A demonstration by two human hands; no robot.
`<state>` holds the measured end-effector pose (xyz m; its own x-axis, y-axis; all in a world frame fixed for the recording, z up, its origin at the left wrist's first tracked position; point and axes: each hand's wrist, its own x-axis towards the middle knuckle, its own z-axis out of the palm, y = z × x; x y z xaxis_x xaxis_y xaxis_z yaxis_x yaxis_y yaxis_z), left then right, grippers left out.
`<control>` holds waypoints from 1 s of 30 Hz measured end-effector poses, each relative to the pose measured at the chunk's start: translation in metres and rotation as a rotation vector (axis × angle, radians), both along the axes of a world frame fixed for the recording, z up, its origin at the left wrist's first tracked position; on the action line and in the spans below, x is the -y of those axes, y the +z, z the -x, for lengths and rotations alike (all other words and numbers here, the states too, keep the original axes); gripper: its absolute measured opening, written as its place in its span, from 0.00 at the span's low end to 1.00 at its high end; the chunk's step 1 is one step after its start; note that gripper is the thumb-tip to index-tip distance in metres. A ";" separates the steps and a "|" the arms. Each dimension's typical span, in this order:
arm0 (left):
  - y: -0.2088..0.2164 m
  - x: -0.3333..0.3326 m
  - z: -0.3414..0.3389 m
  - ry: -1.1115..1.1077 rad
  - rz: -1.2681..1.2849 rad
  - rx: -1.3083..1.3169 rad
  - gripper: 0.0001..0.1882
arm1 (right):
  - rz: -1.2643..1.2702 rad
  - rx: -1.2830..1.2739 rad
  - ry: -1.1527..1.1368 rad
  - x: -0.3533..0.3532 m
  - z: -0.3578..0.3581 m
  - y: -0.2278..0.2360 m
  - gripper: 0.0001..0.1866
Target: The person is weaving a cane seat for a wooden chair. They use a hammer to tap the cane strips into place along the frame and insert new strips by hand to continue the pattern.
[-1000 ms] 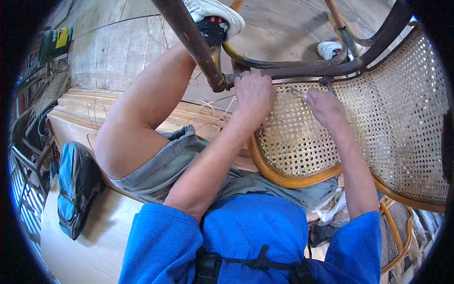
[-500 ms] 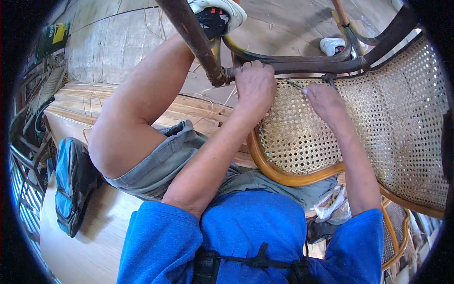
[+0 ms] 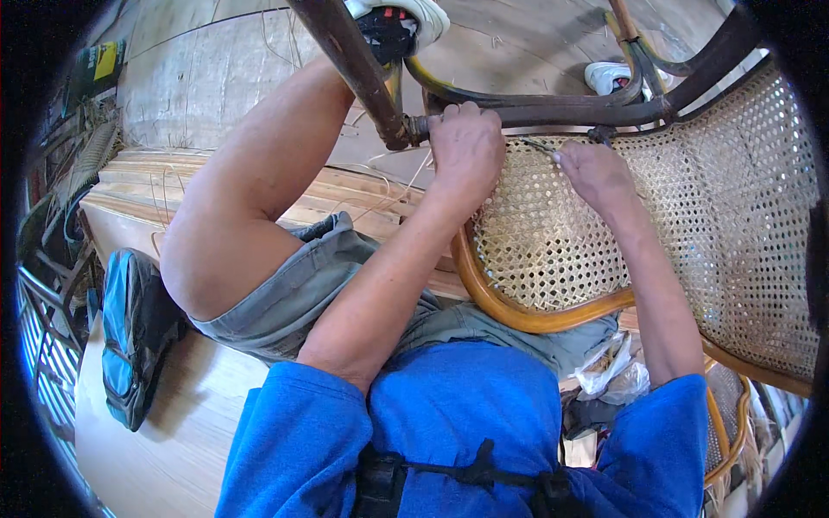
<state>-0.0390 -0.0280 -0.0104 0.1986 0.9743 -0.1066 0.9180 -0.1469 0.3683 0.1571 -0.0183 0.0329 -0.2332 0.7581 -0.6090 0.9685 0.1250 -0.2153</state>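
Along the far edge of the cane panel (image 3: 553,237), ahead of the person and to the right, the left hand (image 3: 467,147) clasps a dark rail (image 3: 553,116), its fingertips hidden; the right hand (image 3: 596,173) grips a thin tool (image 3: 539,146). Farther left, a dark post (image 3: 350,65) partly blocks the leg (image 3: 259,173); a backpack (image 3: 129,337) lies left, a plastic bag (image 3: 615,377) near right.

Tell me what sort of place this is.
Probably a furniture workshop: a woven panel in a curved wooden frame, another woven piece at lower right, and what look like stacked boards at left.
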 end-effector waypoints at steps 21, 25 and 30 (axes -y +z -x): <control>0.000 -0.013 -0.008 -0.236 0.015 0.182 0.07 | 0.039 -0.634 -0.897 0.006 -0.003 0.053 0.14; -0.003 -0.023 -0.004 -0.290 0.043 0.146 0.07 | 0.036 -0.977 -1.157 0.017 -0.018 0.061 0.17; -0.003 -0.027 -0.001 -0.358 0.089 0.260 0.06 | 0.187 -1.549 -1.469 0.027 0.004 0.084 0.14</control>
<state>-0.0378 -0.0009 -0.0132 0.5525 0.8288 -0.0890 0.6906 -0.3953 0.6056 0.1534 -0.0457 0.1167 0.0604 0.7779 -0.6254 -0.6039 -0.4704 -0.6434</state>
